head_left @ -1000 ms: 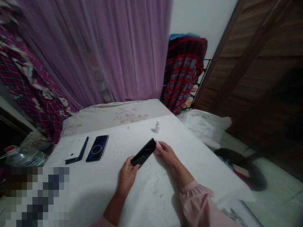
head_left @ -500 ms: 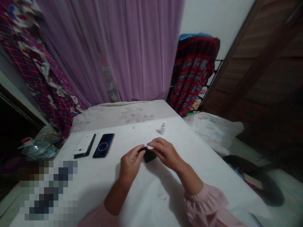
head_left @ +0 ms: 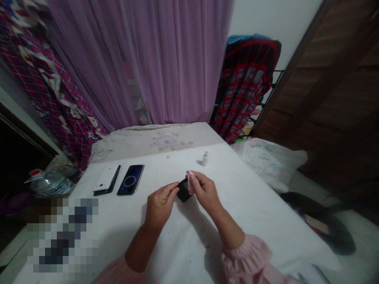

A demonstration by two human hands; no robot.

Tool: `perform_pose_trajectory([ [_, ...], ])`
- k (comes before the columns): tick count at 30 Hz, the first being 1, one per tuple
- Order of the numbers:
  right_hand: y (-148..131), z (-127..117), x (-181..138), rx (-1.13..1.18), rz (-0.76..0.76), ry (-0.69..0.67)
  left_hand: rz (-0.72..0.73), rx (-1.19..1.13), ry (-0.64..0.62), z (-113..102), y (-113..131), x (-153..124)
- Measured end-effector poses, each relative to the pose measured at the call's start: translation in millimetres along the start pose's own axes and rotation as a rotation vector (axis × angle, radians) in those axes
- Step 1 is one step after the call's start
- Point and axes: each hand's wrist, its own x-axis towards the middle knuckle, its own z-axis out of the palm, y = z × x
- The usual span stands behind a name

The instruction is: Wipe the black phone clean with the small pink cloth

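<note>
My left hand [head_left: 161,203] pinches the left edge of a black phone [head_left: 184,192], a small dark flat rectangle held tilted above the white sheet. My right hand [head_left: 205,193] grips a folded pink cloth [head_left: 190,182] between thumb and fingers, at the phone's right edge. The hand and cloth hide that side of the phone. Just beyond my right hand stands a small white spray bottle [head_left: 205,159], upright.
To the left lie a blue phone [head_left: 130,180] and a white phone [head_left: 105,177] on top of a dark one. A clear jug [head_left: 49,183] stands past the left edge. A plastic bag [head_left: 266,159] sits off the right edge. Purple curtains [head_left: 177,63] hang behind.
My right hand has turned and closed around the pink cloth, which now shows more, upright at the phone's edge. My left hand has shifted slightly left, and more of the phone's face is visible.
</note>
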Motion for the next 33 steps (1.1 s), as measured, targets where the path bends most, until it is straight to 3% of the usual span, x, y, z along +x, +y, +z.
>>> perform_pose_trajectory([
  [6,19.9,-1.7,2.3,0.229,0.322,-0.2,-0.131,-0.065,0.008,-9.8,-6.2,-11.4],
  [12,50.8,-4.5,-11.7,0.193,0.359,-0.297,-0.226,-0.134,0.01,-17.5,-14.3,-22.7],
  [17,73.8,-11.5,-15.6,0.023,0.418,-0.28,-0.358,-0.19,0.02,-16.7,-21.4,-26.5],
  [21,85.0,-16.0,-21.0,-0.346,0.361,-0.239,-0.535,-0.306,0.086,-16.7,-35.3,-28.8],
  [25,86.7,-18.9,-27.8,-0.63,0.135,-0.03,-0.636,-0.349,0.223,-21.2,-50.0,-33.5],
  [27,80.0,-19.0,-28.8,-0.642,0.092,0.076,-0.555,-0.265,0.252,-23.3,-49.3,-35.4],
  [29,67.9,-17.3,-28.2,-0.488,0.168,0.07,-0.378,-0.112,0.266,-23.1,-41.4,-35.7],
  [33,44.9,-11.4,-26.8,0.227,0.613,-0.115,0.189,0.119,0.127,-12.5,-15.8,-35.3],
])
